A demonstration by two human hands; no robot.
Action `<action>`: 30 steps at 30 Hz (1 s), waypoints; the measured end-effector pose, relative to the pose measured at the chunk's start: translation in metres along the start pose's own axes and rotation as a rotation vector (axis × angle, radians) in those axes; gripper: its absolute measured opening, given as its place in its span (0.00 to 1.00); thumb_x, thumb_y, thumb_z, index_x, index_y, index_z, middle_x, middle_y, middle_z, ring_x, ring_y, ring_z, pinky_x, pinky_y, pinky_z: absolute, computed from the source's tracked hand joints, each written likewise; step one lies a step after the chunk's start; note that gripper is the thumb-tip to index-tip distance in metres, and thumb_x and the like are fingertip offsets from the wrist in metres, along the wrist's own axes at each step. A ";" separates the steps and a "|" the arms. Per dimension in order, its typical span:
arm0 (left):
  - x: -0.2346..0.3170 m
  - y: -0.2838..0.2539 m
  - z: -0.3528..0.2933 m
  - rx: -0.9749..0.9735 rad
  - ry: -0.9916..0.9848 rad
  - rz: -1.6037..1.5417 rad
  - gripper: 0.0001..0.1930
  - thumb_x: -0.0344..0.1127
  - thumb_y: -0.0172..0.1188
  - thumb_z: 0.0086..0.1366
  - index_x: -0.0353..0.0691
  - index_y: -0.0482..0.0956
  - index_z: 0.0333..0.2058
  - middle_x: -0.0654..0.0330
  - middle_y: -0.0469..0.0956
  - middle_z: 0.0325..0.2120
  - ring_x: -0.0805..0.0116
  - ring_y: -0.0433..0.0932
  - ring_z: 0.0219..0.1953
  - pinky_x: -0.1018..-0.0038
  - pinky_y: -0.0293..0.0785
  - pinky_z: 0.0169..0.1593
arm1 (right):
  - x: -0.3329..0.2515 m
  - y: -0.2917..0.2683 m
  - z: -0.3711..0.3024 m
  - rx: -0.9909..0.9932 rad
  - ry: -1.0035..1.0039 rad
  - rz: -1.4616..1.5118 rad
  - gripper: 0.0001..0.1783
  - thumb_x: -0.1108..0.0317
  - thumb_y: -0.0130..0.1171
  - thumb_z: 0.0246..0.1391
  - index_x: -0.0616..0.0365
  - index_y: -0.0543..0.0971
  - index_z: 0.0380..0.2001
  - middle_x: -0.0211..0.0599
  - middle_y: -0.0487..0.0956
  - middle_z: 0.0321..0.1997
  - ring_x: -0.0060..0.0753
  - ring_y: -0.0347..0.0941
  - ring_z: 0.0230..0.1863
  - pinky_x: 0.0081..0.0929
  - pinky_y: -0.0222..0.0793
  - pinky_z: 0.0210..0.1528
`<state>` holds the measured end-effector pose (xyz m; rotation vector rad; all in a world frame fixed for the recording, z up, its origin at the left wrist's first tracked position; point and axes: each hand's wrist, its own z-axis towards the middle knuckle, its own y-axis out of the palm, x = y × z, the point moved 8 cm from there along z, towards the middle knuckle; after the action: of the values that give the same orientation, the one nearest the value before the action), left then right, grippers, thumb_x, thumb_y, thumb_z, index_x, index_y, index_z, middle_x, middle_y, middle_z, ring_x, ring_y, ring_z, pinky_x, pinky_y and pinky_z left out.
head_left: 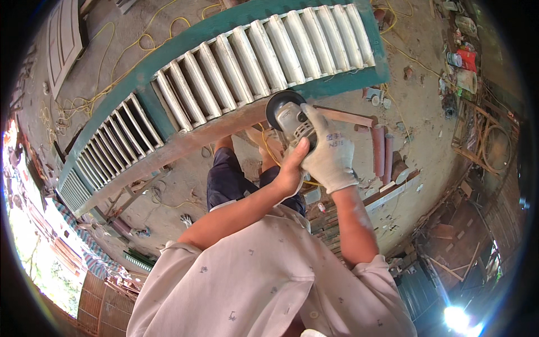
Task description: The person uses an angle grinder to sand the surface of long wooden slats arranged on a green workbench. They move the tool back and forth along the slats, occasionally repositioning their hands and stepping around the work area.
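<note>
An angle grinder with a dark round disc is held up in front of me by both hands. My right hand, in a white work glove, wraps round the grinder's body from the right. My bare left hand closes on its rear part from the left, its fingers partly hidden. The disc lies over the near edge of a long louvred shutter; whether it touches cannot be told. The shutter has a green-painted frame, a bare brownish near edge and rows of whitish slats.
Yellow cable trails over the dirt floor beyond the shutter. A pale panel leans at the far left. Reddish tubes and wood strips lie right of my hands. Bags and cans are piled at the far right, near a wooden frame.
</note>
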<state>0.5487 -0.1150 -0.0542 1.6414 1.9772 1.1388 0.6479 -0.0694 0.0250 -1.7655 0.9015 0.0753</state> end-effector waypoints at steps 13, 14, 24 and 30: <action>-0.016 0.037 0.050 -0.041 -0.102 0.101 0.34 0.63 0.57 0.77 0.42 0.72 0.69 0.59 0.79 0.61 0.65 0.77 0.62 0.64 0.67 0.70 | 0.049 -0.033 0.013 0.063 0.139 0.085 0.43 0.62 0.73 0.50 0.39 0.72 0.71 0.48 0.84 0.62 0.55 0.84 0.59 0.51 0.80 0.59; -0.017 0.028 0.044 -0.017 -0.097 0.097 0.34 0.63 0.56 0.78 0.43 0.72 0.69 0.58 0.79 0.62 0.63 0.77 0.63 0.62 0.68 0.71 | 0.044 -0.030 0.011 0.056 0.131 0.092 0.43 0.62 0.72 0.50 0.39 0.72 0.71 0.48 0.83 0.63 0.55 0.84 0.59 0.51 0.80 0.60; -0.015 0.013 0.031 -0.036 -0.026 0.087 0.33 0.61 0.54 0.79 0.42 0.71 0.69 0.57 0.79 0.61 0.62 0.78 0.63 0.61 0.69 0.70 | 0.034 -0.017 0.004 0.117 0.029 -0.018 0.44 0.55 0.71 0.51 0.36 0.69 0.73 0.48 0.83 0.59 0.62 0.85 0.50 0.58 0.80 0.52; -0.032 0.060 0.077 -0.104 -0.132 0.187 0.33 0.65 0.56 0.76 0.45 0.76 0.65 0.61 0.81 0.56 0.65 0.79 0.58 0.64 0.70 0.65 | 0.076 -0.058 0.017 0.184 0.143 0.029 0.40 0.62 0.72 0.50 0.40 0.73 0.68 0.49 0.87 0.54 0.59 0.85 0.53 0.52 0.80 0.54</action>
<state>0.6513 -0.1158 -0.0650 1.8255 1.6845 1.1455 0.7427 -0.0888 0.0292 -1.6019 1.0044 -0.1141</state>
